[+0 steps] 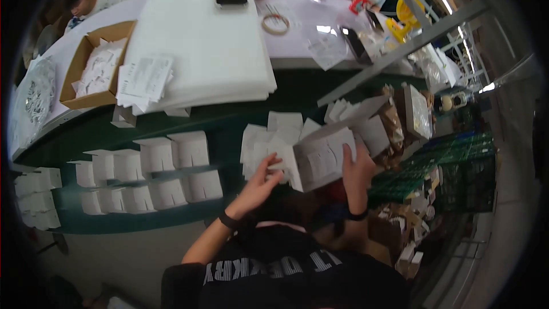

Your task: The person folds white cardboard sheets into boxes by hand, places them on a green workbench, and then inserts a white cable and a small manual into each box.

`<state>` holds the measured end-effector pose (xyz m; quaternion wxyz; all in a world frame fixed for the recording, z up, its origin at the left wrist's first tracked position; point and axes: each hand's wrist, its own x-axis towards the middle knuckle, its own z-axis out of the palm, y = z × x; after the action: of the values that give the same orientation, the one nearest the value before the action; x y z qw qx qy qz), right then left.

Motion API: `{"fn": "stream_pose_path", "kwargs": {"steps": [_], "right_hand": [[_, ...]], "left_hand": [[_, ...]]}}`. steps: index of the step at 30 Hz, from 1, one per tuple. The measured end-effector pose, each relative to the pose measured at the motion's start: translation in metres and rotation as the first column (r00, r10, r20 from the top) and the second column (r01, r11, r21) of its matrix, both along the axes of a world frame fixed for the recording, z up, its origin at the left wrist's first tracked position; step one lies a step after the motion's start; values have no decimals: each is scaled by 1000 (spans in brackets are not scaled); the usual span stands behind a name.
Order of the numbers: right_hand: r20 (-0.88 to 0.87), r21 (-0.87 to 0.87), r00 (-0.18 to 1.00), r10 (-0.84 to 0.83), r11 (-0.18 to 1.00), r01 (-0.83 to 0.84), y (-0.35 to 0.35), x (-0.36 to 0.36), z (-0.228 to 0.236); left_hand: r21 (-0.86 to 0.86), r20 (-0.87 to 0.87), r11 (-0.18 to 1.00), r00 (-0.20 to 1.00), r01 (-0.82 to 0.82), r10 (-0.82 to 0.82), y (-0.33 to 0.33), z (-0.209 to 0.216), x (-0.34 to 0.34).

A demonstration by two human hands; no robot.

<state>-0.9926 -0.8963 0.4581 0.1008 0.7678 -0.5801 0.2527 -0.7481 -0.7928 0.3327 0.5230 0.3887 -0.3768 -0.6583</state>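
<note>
In front of me an open white cardboard box (pixel 311 178) tilts toward me, with a folded printed paper (pixel 323 159) inside. My right hand (pixel 358 174) grips the box at its right end, the thumb over the inner side. At the box's left side is my left hand (pixel 257 190), its fingers spread and bent beside the end panel; whether they press on it I cannot tell. Behind and left of the box lie several loose white folded pieces (pixel 284 123). More white pieces (pixel 374 131) stand to its right, partly hidden.
Two rows of open white boxes (pixel 171 193) stand on the green belt (pixel 240 100) to the left. Beyond it, a table holds a stack of white sheets (pixel 200 40), printed slips (pixel 146 80), a brown carton (pixel 73 94) and a tape roll (pixel 275 24). A metal bar (pixel 400 50) slants at right.
</note>
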Motion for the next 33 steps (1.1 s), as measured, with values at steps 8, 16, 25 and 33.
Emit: {"fn": "stream_pose_path", "kwargs": {"steps": [8, 16, 25, 33], "right_hand": [[1, 144, 1000, 0, 990, -1, 10, 13, -204], [44, 376, 994, 101, 920, -110, 10, 22, -259], [330, 360, 932, 152, 892, -273, 50, 38, -215], [-103, 856, 992, -71, 501, 125, 16, 77, -276]], "left_hand": [[327, 229, 945, 971, -12, -66, 2, -80, -2], [166, 495, 956, 859, -240, 130, 11, -213, -28], [525, 146, 826, 978, -202, 147, 4, -199, -33], [510, 230, 832, 966, -221, 116, -2, -183, -39]]}}
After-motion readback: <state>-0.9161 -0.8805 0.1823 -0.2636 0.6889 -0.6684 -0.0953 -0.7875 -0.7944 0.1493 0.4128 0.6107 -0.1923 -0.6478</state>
